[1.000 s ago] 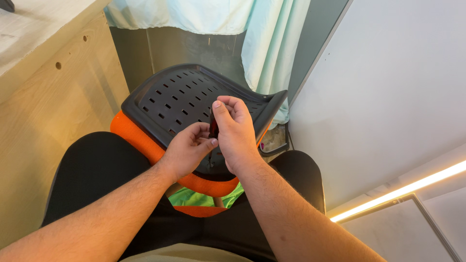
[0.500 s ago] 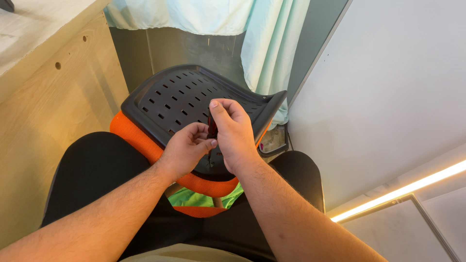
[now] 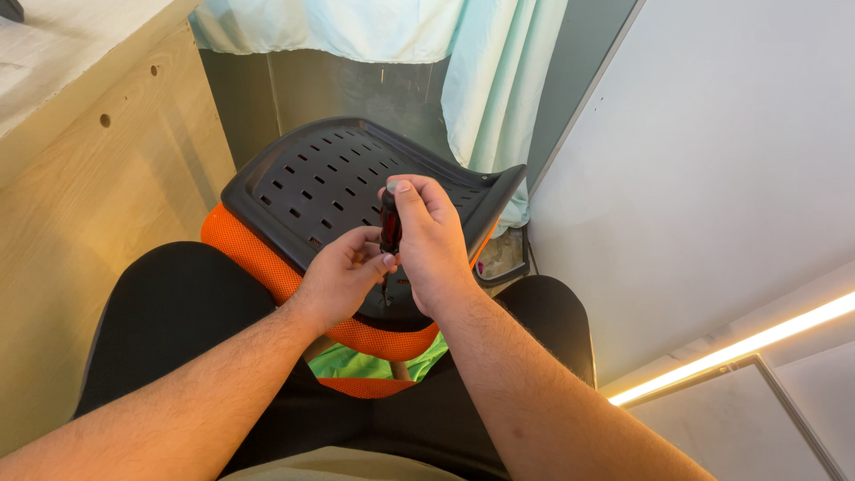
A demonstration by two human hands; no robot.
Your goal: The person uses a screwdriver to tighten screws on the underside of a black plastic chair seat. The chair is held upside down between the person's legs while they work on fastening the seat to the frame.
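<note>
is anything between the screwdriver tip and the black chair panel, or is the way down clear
Nothing visible blocks it. The right hand grips the dark-handled screwdriver upright over the black slotted chair panel, and the left hand pinches at the shaft low down. The tip itself is hidden behind the fingers.

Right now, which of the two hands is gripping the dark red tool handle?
The right hand: it wraps the screwdriver handle upright over the black slotted chair panel. The left hand only steadies things low beside the tool's shaft.

Left: wooden panel (image 3: 98, 223) walls that side.
Right: white wall (image 3: 712, 178) stands near.
Ahead: curtain (image 3: 499, 98) hangs behind the black slotted chair shell (image 3: 312, 178).
Above shell: open.
</note>
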